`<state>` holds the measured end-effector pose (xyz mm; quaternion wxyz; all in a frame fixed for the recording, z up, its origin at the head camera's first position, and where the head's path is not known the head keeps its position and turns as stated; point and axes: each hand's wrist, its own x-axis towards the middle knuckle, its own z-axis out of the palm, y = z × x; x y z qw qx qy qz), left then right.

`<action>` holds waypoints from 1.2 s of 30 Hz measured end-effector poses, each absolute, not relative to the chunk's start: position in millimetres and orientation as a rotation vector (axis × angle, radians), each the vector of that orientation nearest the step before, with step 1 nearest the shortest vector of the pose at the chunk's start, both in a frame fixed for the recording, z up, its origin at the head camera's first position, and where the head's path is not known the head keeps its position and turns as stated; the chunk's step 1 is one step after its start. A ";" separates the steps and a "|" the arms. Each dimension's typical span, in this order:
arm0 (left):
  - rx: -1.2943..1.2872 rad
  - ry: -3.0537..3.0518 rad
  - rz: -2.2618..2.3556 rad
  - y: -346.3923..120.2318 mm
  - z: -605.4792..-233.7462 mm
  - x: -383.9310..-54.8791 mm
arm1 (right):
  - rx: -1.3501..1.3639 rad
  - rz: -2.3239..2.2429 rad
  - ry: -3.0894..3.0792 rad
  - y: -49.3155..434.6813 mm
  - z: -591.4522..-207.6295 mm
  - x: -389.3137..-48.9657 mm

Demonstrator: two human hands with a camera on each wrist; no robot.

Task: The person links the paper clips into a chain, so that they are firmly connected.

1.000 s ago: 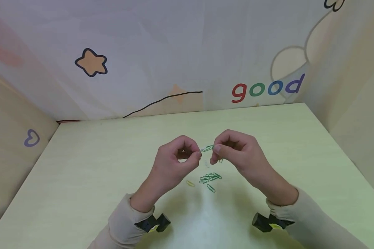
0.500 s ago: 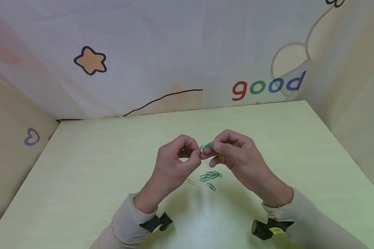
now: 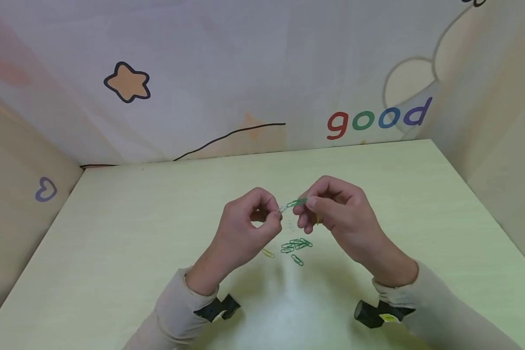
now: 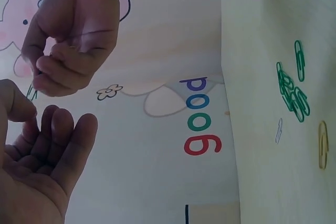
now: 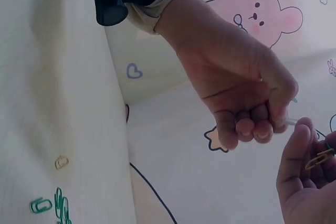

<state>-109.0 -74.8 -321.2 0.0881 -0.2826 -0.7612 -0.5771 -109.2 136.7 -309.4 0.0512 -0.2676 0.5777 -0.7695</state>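
My left hand (image 3: 247, 231) pinches a whitish paper clip (image 3: 283, 209) between thumb and forefinger. Just to its right, my right hand (image 3: 347, 214) pinches a green paper clip (image 3: 295, 202). The two clips' ends meet in the gap between the hands; whether they are linked is too small to tell. In the right wrist view a yellow paper clip (image 5: 318, 159) shows at the right hand's fingers, mostly hidden in the head view. Below the hands, several green paper clips (image 3: 295, 245) lie in a small pile on the table.
Near the pile lie a single green clip (image 3: 297, 260), a yellow clip (image 3: 268, 253) and a pale clip (image 3: 290, 225). The light green table (image 3: 157, 209) backs onto a printed cloth (image 3: 223, 73). Each sleeve carries a black wrist camera (image 3: 368, 314).
My right hand came in against the left fingers, then drew back right and slightly up, with more green clip showing between the hands. The left hand stays nearly still, still pinching.
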 end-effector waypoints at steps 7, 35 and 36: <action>-0.862 -2.241 -1.847 -88.1 -310.3 -111.3 | -0.868 -2.145 1.895 142.1 -308.1 -114.2; -1.152 -2.389 -1.748 -103.8 -290.6 -105.0 | -0.982 -1.893 1.637 133.5 -316.9 -112.4; -1.154 -2.388 -1.743 -103.9 -290.4 -105.2 | -0.965 -1.890 1.626 133.7 -317.0 -112.5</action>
